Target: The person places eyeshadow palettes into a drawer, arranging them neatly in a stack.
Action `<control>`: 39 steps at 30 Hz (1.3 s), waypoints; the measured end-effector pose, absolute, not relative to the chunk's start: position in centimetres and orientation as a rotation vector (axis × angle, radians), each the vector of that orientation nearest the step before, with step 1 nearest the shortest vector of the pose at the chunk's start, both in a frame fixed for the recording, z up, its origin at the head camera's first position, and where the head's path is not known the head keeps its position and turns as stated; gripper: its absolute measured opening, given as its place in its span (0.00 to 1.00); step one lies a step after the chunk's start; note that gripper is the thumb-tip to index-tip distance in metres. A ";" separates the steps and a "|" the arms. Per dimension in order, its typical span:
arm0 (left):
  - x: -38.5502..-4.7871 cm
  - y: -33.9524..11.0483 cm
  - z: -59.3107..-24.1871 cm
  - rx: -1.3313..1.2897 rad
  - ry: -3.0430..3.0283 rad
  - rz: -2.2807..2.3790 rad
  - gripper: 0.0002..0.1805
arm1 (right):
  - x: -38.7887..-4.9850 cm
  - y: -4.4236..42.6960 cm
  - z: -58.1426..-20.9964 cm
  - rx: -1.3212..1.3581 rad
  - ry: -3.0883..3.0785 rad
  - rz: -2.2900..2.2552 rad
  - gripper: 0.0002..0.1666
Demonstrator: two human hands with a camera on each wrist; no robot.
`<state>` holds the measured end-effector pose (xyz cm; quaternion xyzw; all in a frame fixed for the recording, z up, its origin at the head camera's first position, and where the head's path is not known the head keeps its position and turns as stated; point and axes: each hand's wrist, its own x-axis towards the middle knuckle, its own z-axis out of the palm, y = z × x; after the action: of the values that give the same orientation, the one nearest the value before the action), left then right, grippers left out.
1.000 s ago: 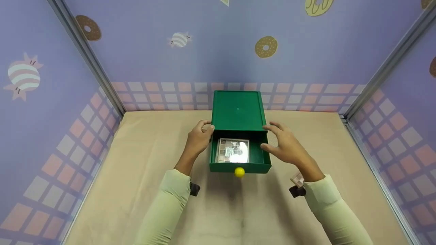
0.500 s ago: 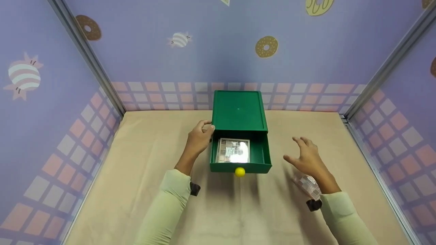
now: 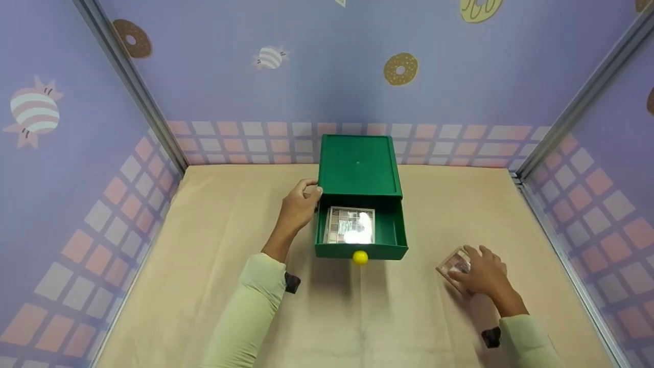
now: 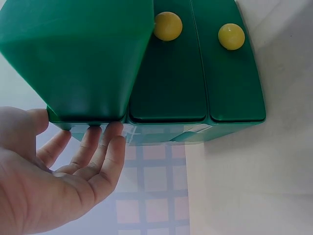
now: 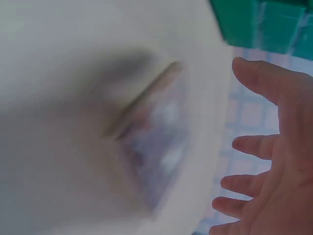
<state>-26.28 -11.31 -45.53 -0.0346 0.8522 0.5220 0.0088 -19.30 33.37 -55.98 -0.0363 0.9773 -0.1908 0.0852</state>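
A green cabinet [image 3: 357, 166] stands on a beige cloth [image 3: 235, 225] before a purple wall [image 3: 327, 92] patterned with sweets and doughnuts. Take the cabinet as the clock's centre, with twelve at the wall. Its top drawer [image 3: 392, 225] is pulled out toward six, where its yellow knob [image 3: 360, 258] points. Inside, toward the drawer's nine o'clock side, lies a flat case [image 3: 341, 225], glare across its lid. The left wrist view shows two lower drawers [image 4: 166, 83], closed, with yellow knobs too.

At nine, the left hand [image 3: 299, 207] touches the cabinet's side near the upper front corner, fingers loosely bent and apart, resting against it rather than wrapped round.

At four, on the cloth, well apart from the cabinet, is a second case [image 3: 451, 262]. The right hand [image 3: 483, 273] is spread wide over its four o'clock end, partly covering it. The right wrist view is blurred; whether the fingers touch it cannot be told. Both sleeves [image 3: 248, 306] are pale green.
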 end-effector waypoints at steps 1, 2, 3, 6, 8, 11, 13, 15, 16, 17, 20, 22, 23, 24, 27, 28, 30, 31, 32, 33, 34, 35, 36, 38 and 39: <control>-26.3 -11.3 -45.5 -0.105 2.661 1.633 0.24 | -19.1 33.7 -56.4 -0.098 2.905 -0.554 0.53; -26.3 -11.3 -45.5 -0.101 2.657 1.638 0.24 | -18.9 34.0 -56.7 -0.091 2.897 -0.545 0.54; -26.2 -11.4 -45.5 -0.099 2.655 1.642 0.24 | -18.6 34.2 -57.0 -0.085 2.888 -0.541 0.55; -26.2 -11.4 -45.4 -0.096 2.654 1.646 0.24 | -18.1 34.7 -57.7 -0.080 2.850 -0.540 0.57; -26.2 -11.4 -45.4 -0.095 2.650 1.650 0.24 | -17.8 35.0 -57.9 -0.088 2.835 -0.534 0.58; -26.1 -11.5 -45.4 -0.100 2.647 1.652 0.24 | -17.5 35.2 -58.0 -0.104 2.829 -0.498 0.58; -26.1 -11.6 -45.4 -0.110 2.645 1.656 0.24 | -17.3 35.4 -58.0 -0.108 2.831 -0.473 0.58; -26.1 -11.6 -45.3 -0.118 2.645 1.655 0.24 | -17.3 35.5 -58.1 -0.111 2.834 -0.468 0.58; -26.2 -11.6 -45.3 -0.120 2.647 1.651 0.24 | -17.2 35.5 -58.1 -0.114 2.838 -0.467 0.57; -26.2 -11.6 -45.3 -0.120 2.650 1.647 0.24 | -17.2 35.5 -58.2 -0.117 2.843 -0.473 0.56; -26.2 -11.6 -45.4 -0.116 2.659 1.634 0.24 | -17.1 35.5 -58.6 -0.132 2.871 -0.489 0.53; -26.2 -11.6 -45.4 -0.114 2.659 1.635 0.24 | -17.1 35.6 -58.8 -0.139 2.889 -0.502 0.52; -26.2 -11.6 -45.4 -0.112 2.659 1.638 0.24 | -17.1 35.6 -58.9 -0.142 2.894 -0.509 0.52; -26.1 -11.6 -45.5 -0.110 2.658 1.641 0.24 | -17.0 35.7 -59.0 -0.144 2.899 -0.512 0.52; -26.1 -11.6 -45.5 -0.105 2.662 1.643 0.23 | -17.0 35.8 -59.1 -0.153 2.907 -0.514 0.53; -26.1 -11.5 -45.5 -0.103 2.664 1.642 0.23 | -17.0 35.9 -59.2 -0.155 2.906 -0.510 0.54; -26.1 -11.5 -45.6 -0.101 2.666 1.637 0.23 | -17.0 35.9 -59.3 -0.153 2.905 -0.508 0.54; -26.1 -11.5 -45.6 -0.100 2.667 1.632 0.24 | -17.0 36.0 -59.3 -0.152 2.904 -0.506 0.55; -26.1 -11.5 -45.6 -0.098 2.665 1.629 0.24 | -17.1 36.0 -59.3 -0.148 2.898 -0.512 0.55; -26.1 -11.5 -45.6 -0.095 2.662 1.628 0.24 | -17.1 36.0 -59.4 -0.144 2.894 -0.518 0.55; -26.1 -11.5 -45.5 -0.091 2.662 1.626 0.24 | -17.1 36.1 -59.3 -0.138 2.890 -0.526 0.55; -26.2 -11.5 -45.6 -0.086 2.660 1.625 0.24 | -17.1 36.1 -59.3 -0.135 2.886 -0.535 0.56; -26.2 -11.5 -45.5 -0.083 2.661 1.622 0.24 | -17.2 36.1 -59.2 -0.136 2.886 -0.542 0.56; -26.2 -11.5 -45.5 -0.079 2.660 1.624 0.24 | -17.3 36.0 -59.1 -0.143 2.889 -0.556 0.56; -26.2 -11.5 -45.5 -0.078 2.661 1.624 0.24 | -17.3 35.9 -59.0 -0.148 2.895 -0.562 0.55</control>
<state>-26.17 -11.48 -45.51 -0.0250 0.8533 0.5207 0.0116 -17.29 35.89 -58.96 -0.0500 0.9761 -0.1895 0.0940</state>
